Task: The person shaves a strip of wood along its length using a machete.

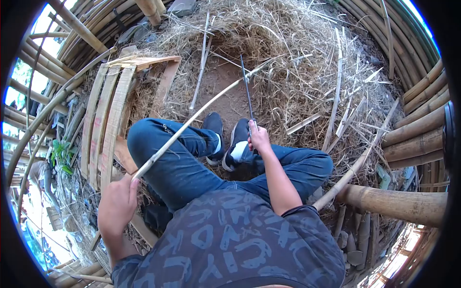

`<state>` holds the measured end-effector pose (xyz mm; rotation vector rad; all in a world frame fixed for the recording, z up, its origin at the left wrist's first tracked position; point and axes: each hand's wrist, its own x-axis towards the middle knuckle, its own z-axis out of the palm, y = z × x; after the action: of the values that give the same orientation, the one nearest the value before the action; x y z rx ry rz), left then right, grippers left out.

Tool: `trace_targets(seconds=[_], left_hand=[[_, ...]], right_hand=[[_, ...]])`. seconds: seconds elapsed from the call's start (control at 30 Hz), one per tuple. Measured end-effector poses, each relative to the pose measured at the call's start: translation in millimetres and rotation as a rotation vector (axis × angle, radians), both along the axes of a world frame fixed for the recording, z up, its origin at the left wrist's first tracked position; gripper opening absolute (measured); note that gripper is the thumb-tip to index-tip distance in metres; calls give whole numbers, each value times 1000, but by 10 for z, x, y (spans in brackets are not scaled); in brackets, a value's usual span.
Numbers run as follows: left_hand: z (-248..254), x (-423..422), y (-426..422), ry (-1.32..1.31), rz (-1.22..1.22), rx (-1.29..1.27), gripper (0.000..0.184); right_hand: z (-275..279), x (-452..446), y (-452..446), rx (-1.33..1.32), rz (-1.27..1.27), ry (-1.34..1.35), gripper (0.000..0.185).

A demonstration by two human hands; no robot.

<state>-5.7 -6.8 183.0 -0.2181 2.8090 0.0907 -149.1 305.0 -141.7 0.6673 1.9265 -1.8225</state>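
My left hand [118, 201] is closed around the near end of a long bamboo stick [189, 120], beside my bent left knee. The stick slants up and to the right, passing over my knee and out above the ground. My right hand [260, 138] grips the handle of a knife [248, 95] with a long, narrow, dark blade that points away from me. Near the far part of the stick the blade crosses it, close to a knot. I cannot tell whether the edge is cutting into the bamboo.
Dry shavings [293, 72] and split bamboo strips [338, 89] cover the ground around a patch of bare soil [223, 93]. A wooden slatted crate [113, 115] stands at left. Stacked bamboo poles [408, 43] line the right, and a thick bamboo pole [394, 204] juts in near my right side.
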Motion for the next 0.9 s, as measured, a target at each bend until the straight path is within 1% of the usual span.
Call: trace_targets(seconds=[0.1, 0.13, 0.2, 0.23, 0.27, 0.33, 0.37, 0.4, 0.47, 0.5, 0.53, 0.6, 0.67, 0.73, 0.77, 0.8, 0.87, 0.9], left_hand=[[27, 267, -141, -30, 44, 93, 37], [80, 314, -201, -37, 47, 79, 37], [266, 380, -283, -134, 135, 161, 38], [391, 366, -301, -176, 193, 163, 35], [515, 327, -280, -192, 193, 163, 35], [704, 205, -234, -222, 239, 24, 33], [736, 156, -223, -161, 108, -92, 31], [721, 124, -197, -165, 113, -94, 31], [668, 57, -90, 50, -62, -472, 34], [656, 27, -12, 56, 5, -569, 39], [651, 3, 72, 63, -2, -574, 39], [632, -17, 187, 296, -107, -664, 40], [649, -60, 193, 325, -168, -641, 40], [702, -109, 171, 345, -477, -656, 41], [708, -141, 124, 351, -559, -625, 39], [702, -168, 112, 343, -555, -613, 39], [694, -226, 76, 444, -721, -641, 35], [667, -220, 78, 479, -714, -639, 29]], right_hand=[[76, 42, 37, -22, 8, -30, 56], [88, 86, 41, -30, 16, -28, 55], [146, 199, 24, -27, 29, -26, 54], [193, 253, 12, -42, 36, -9, 54], [239, 307, 3, -55, 42, 8, 53], [270, 345, -9, -64, 52, -15, 52], [251, 353, -21, -62, 78, -22, 52], [230, 357, -37, -61, 106, -26, 53], [62, 338, -95, -81, 103, -22, 54], [23, 337, -143, -77, 106, -32, 56], [-13, 341, -170, -74, 105, -45, 57], [-60, 340, -194, -53, 95, -56, 60], [-105, 296, -172, -74, 87, -121, 62], [-78, 235, -111, -56, 75, -146, 63], [-64, 202, -72, -44, 92, -144, 63], [-54, 177, -43, -35, 115, -142, 63], [-45, 147, -20, -28, 111, -139, 62], [-40, 135, -10, -19, 113, -139, 62]])
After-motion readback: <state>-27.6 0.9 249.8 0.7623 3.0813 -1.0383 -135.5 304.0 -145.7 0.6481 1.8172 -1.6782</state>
